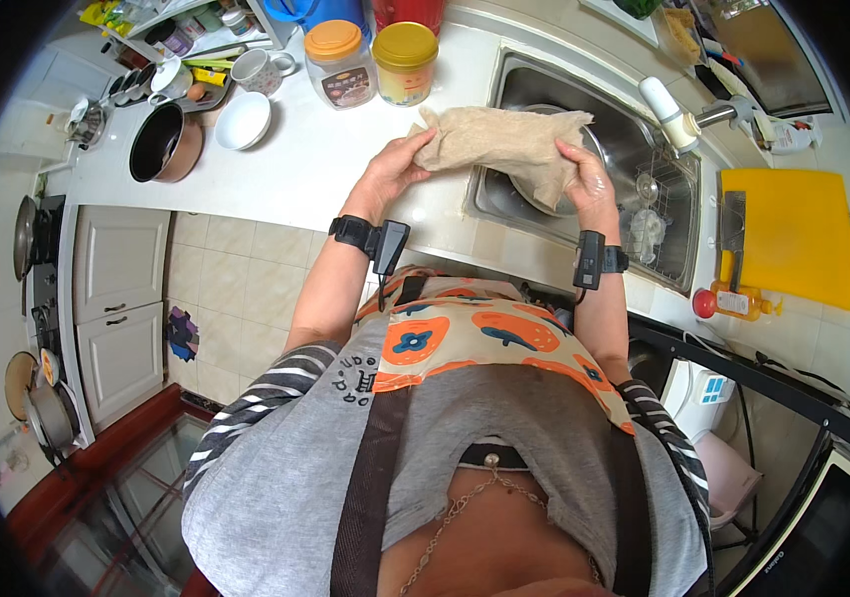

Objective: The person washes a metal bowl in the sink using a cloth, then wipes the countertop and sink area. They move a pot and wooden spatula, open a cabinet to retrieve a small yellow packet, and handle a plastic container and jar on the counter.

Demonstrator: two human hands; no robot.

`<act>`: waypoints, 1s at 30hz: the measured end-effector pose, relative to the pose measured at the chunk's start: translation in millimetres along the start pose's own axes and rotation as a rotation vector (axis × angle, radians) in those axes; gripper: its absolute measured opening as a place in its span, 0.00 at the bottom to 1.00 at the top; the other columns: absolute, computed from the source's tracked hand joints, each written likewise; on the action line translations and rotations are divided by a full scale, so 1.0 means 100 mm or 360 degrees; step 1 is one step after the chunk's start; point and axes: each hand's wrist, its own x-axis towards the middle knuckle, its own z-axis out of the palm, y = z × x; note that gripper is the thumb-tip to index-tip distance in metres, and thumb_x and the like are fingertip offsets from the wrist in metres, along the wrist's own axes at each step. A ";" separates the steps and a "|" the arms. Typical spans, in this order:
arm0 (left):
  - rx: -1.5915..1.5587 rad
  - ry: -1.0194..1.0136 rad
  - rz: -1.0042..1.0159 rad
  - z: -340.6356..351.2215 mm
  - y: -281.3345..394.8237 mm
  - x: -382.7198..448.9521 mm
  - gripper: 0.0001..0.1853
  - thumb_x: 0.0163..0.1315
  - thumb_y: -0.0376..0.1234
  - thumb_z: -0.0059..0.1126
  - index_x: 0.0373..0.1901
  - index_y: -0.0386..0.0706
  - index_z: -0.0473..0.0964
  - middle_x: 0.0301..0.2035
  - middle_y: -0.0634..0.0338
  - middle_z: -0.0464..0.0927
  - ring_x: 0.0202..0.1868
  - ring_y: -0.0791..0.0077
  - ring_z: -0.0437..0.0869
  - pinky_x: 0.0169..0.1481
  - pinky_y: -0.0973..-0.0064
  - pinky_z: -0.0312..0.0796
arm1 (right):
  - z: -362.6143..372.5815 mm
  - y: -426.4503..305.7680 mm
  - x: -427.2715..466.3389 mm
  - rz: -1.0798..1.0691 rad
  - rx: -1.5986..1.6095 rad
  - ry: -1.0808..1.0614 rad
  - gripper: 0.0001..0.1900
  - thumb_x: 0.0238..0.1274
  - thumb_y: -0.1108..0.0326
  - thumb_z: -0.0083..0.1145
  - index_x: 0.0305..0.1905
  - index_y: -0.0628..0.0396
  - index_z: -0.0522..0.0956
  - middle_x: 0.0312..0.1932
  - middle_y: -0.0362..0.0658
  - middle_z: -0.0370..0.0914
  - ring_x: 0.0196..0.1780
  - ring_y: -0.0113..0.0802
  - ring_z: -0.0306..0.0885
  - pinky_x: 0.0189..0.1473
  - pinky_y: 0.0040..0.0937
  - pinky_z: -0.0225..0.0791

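Observation:
A beige cloth (495, 142) is stretched sideways between my two hands, over the counter edge and the left part of the sink. My left hand (393, 166) grips its left end, thumb on top. At the other end, my right hand (587, 177) pinches the cloth, and its skin looks wet. Beneath the cloth, a round metal basin (595, 149) sits in the steel sink (619, 101), partly hidden by the cloth and my right hand. Two lidded jars, one with an orange lid (339, 67) and one with a gold lid (404, 63), stand just behind the cloth.
Left on the white counter (305, 164) are a white bowl (243, 121), a patterned mug (259, 71) and a copper-coloured pot (168, 143). The faucet (675, 116) reaches over the sink's right side, near a wire rack (660, 194). Farther right, a cleaver (733, 224) lies on a yellow cutting board (794, 231).

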 end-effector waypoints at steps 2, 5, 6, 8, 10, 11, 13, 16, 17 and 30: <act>-0.0084 0.0014 0.0065 -0.06 -0.02 0.03 0.20 0.66 0.40 0.58 0.54 0.38 0.72 0.39 0.57 0.80 0.39 0.74 0.82 0.41 0.80 0.77 | 0.01 -0.11 0.01 -0.0101 0.0117 0.0036 0.17 0.57 0.78 0.59 0.52 0.67 0.75 0.49 0.50 0.80 0.50 0.41 0.80 0.57 0.38 0.72; 0.0029 0.0160 0.0178 -0.07 -0.05 0.07 0.25 0.67 0.41 0.57 0.61 0.37 0.68 0.45 0.54 0.79 0.47 0.71 0.80 0.48 0.76 0.75 | 0.07 -0.23 0.05 -0.0262 0.0121 0.0008 0.17 0.57 0.79 0.59 0.53 0.63 0.75 0.48 0.49 0.80 0.50 0.40 0.80 0.56 0.37 0.73; 0.0199 0.0306 0.0194 -0.04 -0.04 0.08 0.27 0.67 0.41 0.57 0.62 0.37 0.67 0.47 0.52 0.78 0.50 0.70 0.79 0.51 0.75 0.74 | 0.10 -0.26 0.07 -0.0285 -0.0254 -0.0008 0.19 0.55 0.79 0.60 0.53 0.62 0.75 0.48 0.48 0.80 0.50 0.39 0.80 0.54 0.36 0.73; 0.0510 0.0478 0.0224 0.09 -0.02 0.09 0.29 0.67 0.41 0.57 0.65 0.36 0.64 0.51 0.51 0.77 0.54 0.68 0.77 0.56 0.74 0.72 | 0.16 -0.29 0.10 -0.0300 -0.0300 0.0063 0.19 0.55 0.78 0.62 0.53 0.62 0.75 0.48 0.48 0.80 0.50 0.38 0.80 0.53 0.36 0.74; 0.0773 0.0543 0.0274 0.31 0.03 0.08 0.32 0.67 0.41 0.57 0.68 0.35 0.61 0.54 0.49 0.75 0.57 0.68 0.75 0.60 0.73 0.69 | 0.21 -0.30 0.13 -0.0310 -0.0229 -0.0082 0.19 0.55 0.76 0.63 0.53 0.63 0.75 0.48 0.48 0.80 0.48 0.38 0.81 0.51 0.36 0.75; 0.0742 0.0335 0.0308 0.43 0.06 0.07 0.36 0.66 0.43 0.58 0.69 0.35 0.57 0.57 0.49 0.73 0.57 0.64 0.75 0.62 0.71 0.68 | 0.23 -0.30 0.14 -0.0178 -0.0233 -0.0051 0.19 0.56 0.75 0.62 0.53 0.63 0.75 0.48 0.48 0.80 0.48 0.38 0.81 0.50 0.37 0.75; 0.0526 -0.0244 0.0275 0.75 0.07 0.07 0.37 0.64 0.44 0.60 0.69 0.35 0.57 0.58 0.51 0.72 0.57 0.65 0.75 0.62 0.71 0.68 | 0.26 -0.26 0.16 -0.0023 -0.0165 -0.0234 0.18 0.57 0.73 0.62 0.52 0.64 0.75 0.48 0.49 0.80 0.47 0.39 0.81 0.49 0.37 0.76; 0.0229 -0.0579 0.0372 1.20 -0.07 0.13 0.27 0.65 0.42 0.60 0.60 0.35 0.70 0.48 0.57 0.79 0.49 0.76 0.79 0.52 0.79 0.73 | 0.25 -0.18 0.20 0.0213 0.0086 -0.0471 0.16 0.66 0.70 0.54 0.56 0.64 0.71 0.49 0.49 0.79 0.49 0.40 0.81 0.52 0.39 0.76; 0.0301 -0.0372 0.0364 1.25 -0.10 0.16 0.26 0.65 0.42 0.60 0.59 0.35 0.71 0.47 0.57 0.79 0.48 0.76 0.80 0.51 0.79 0.74 | 0.23 -0.16 0.21 0.0190 0.0090 -0.0492 0.16 0.67 0.71 0.52 0.57 0.64 0.70 0.50 0.49 0.78 0.50 0.40 0.81 0.54 0.39 0.75; -0.0260 -0.0200 0.0232 0.84 0.12 0.28 0.19 0.74 0.44 0.44 0.54 0.39 0.71 0.47 0.58 0.79 0.48 0.70 0.81 0.55 0.71 0.76 | -0.49 -0.77 0.26 -0.0326 -0.0620 -0.0080 0.10 0.65 0.70 0.58 0.48 0.61 0.78 0.40 0.42 0.81 0.42 0.27 0.80 0.45 0.26 0.74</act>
